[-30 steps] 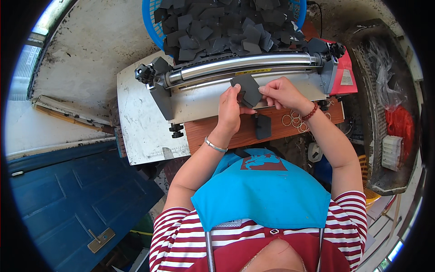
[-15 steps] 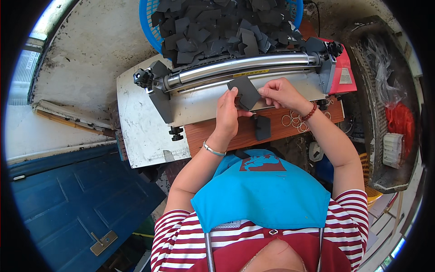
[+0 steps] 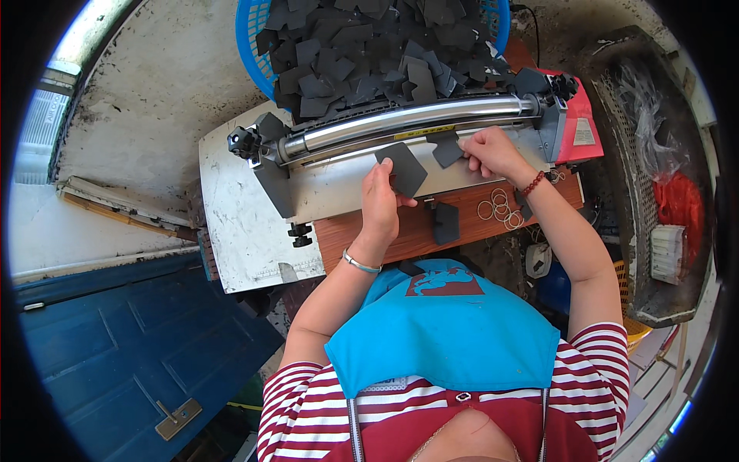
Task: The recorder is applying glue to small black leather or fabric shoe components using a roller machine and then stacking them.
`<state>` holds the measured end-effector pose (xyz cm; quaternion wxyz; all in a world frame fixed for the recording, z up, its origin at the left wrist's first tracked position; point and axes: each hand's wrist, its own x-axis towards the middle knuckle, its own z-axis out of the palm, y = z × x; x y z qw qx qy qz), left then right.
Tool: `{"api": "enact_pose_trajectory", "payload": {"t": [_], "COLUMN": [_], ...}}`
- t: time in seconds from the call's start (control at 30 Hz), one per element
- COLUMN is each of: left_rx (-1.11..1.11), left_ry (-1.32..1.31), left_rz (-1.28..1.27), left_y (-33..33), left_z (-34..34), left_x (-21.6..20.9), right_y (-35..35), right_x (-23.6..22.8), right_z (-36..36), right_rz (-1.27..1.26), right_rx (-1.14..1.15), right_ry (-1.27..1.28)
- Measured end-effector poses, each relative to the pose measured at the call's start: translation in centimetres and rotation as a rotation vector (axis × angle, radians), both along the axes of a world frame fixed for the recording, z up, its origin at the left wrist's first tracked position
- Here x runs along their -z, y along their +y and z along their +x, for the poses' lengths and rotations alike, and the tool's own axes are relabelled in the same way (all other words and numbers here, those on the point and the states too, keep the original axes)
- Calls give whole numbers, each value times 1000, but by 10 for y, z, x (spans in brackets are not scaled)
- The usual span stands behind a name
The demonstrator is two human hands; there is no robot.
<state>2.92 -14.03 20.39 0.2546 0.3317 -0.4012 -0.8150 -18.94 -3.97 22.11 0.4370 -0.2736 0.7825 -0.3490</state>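
Dark grey cut piece, flat with clipped corners, sits pinched in the left hand at the machine's tray. A second piece, which both hands shared a moment ago, now goes under the chrome roller at one o'clock, gripped by the right hand: feeding has begun.

Chrome roller bars passage toward the blue basket behind it. The grey feed plate before the roller lies open; rubber bands clutter its right.
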Motion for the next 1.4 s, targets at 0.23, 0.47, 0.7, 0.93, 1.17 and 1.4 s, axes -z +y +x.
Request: {"api": "enact_pose_trajectory", "payload": {"t": [0.23, 0.47, 0.7, 0.93, 1.17, 1.4], "left_rx": [110, 149, 439, 867, 882, 692], "left_ry": [-40, -44, -51, -325, -367, -564], "left_rz": [60, 2, -89, -177, -537, -678], "left_y": [5, 14, 26, 61, 86, 86], "left_z": [-17, -10, -8, 9, 3, 8], "left_x": [-3, -9, -4, 47, 102, 125], "right_y": [-2, 4, 43, 175, 243, 234], "right_x": [-5, 4, 11, 73, 177, 209], "right_z": [39, -6, 14, 19, -29, -25], "right_rz": [-171, 46, -196, -328, 133, 307], "right_rx": [-268, -109, 142, 544, 432, 446], "right_ry": [-215, -129, 191, 362, 778, 817]}}
